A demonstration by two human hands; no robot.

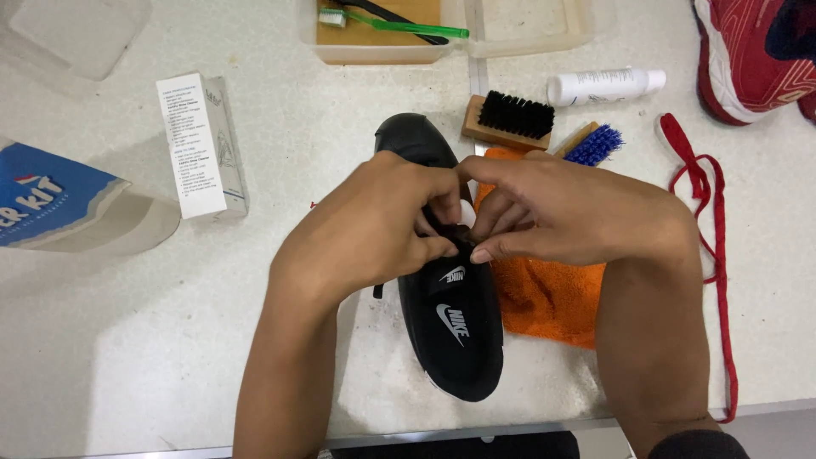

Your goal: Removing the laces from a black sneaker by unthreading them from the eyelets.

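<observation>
A black sneaker (450, 331) lies lengthwise on the white table, toe pointing away from me. My left hand (374, 225) and my right hand (561, 212) meet over its middle. Both pinch the black lace (459, 236) at the eyelets near the tongue. The fingers hide most of the lacing. A short black lace end (377, 291) hangs out at the shoe's left side, below my left hand.
An orange cloth (544, 297) lies right of the shoe. Behind it are a wooden brush with black bristles (510, 119), a blue-bristled brush (595, 144) and a white bottle (603, 85). A red lace (714, 238), a red shoe (748, 51), a white box (202, 144), a green toothbrush (399, 25) in a tray.
</observation>
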